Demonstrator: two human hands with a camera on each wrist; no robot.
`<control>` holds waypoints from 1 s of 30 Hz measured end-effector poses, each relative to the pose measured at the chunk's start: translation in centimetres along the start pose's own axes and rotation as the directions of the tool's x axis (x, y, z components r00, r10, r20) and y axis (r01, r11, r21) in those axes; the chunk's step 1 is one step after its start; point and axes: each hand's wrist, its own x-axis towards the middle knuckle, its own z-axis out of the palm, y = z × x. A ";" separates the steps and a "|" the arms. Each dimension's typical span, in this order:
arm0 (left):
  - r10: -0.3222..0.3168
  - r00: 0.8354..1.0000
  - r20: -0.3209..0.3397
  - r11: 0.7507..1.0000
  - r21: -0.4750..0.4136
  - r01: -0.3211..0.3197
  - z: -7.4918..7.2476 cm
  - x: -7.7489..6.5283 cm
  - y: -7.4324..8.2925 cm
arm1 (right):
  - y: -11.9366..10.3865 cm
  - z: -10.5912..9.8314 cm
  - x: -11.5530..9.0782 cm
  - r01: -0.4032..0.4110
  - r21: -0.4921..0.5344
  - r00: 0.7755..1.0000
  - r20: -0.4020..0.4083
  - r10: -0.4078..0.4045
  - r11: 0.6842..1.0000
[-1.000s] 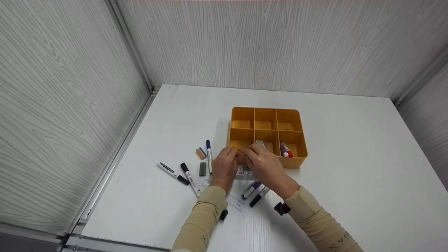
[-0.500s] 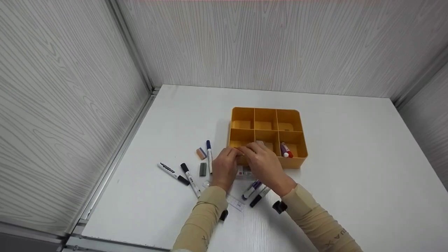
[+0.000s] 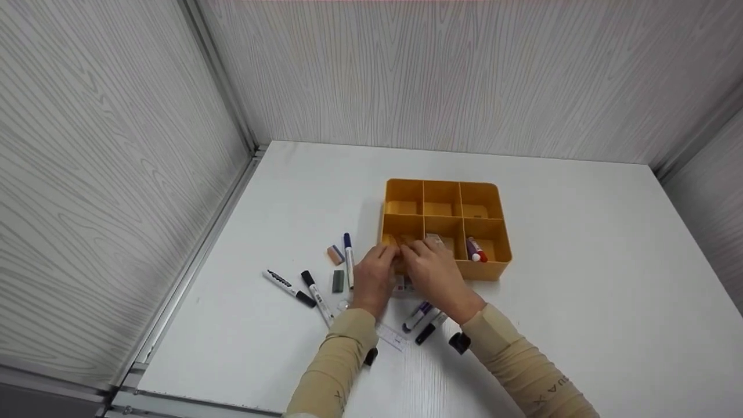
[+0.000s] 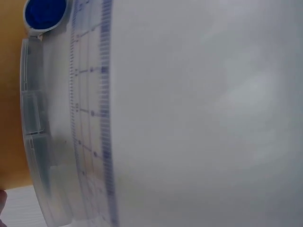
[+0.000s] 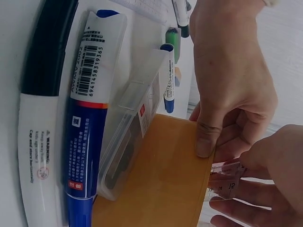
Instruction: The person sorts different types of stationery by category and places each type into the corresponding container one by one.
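Both hands work at the front left compartment of an orange six-compartment organizer box [image 3: 483, 270]. My left hand [image 5: 232, 61] grips the box's front rim, its thumb against the outer wall and its fingers curled behind. My right hand [image 5: 279, 175] holds a clear plastic ruler-like piece [image 5: 222, 187] with printed numbers between thumb and fingers, right at the rim. From the head view, the left hand [image 3: 373, 280] and right hand [image 3: 436, 277] have their fingertips close together and cover most of this piece. The left wrist view shows only a sliver of a fingertip at its left edge.
A clear plastic case [image 5: 137, 132] lies against the box's front. Before it are a clear ruler [image 4: 92, 109], a blue marker [image 5: 87, 142] and a black-capped marker [image 3: 431, 328]. More markers [image 3: 289, 288], a green block [image 3: 338, 281] and an eraser [image 3: 335, 255] lie left.
My hands have shifted slightly at the front left compartment, the right wrist drawing a little left. The orange-red strip seen between the fingertips earlier no longer shows there. The box stays put.
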 end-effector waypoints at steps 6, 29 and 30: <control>0.015 1.000 -0.024 1.000 -0.018 -0.015 -0.1 0.4 -0.2 | -0.1 0.4 -0.1 0.030 -0.002 0.999 -0.035 -0.030 1.000; 0.048 0.999 0.017 0.996 -0.075 -0.047 -0.4 0.6 -0.3 | 10.5 -2.6 -6.7 -0.340 0.472 0.882 -0.140 0.450 0.813; 0.049 0.999 0.018 0.996 -0.075 -0.047 -0.4 0.6 -0.3 | 11.0 -2.5 -7.1 -0.387 0.484 0.867 -0.099 0.489 0.785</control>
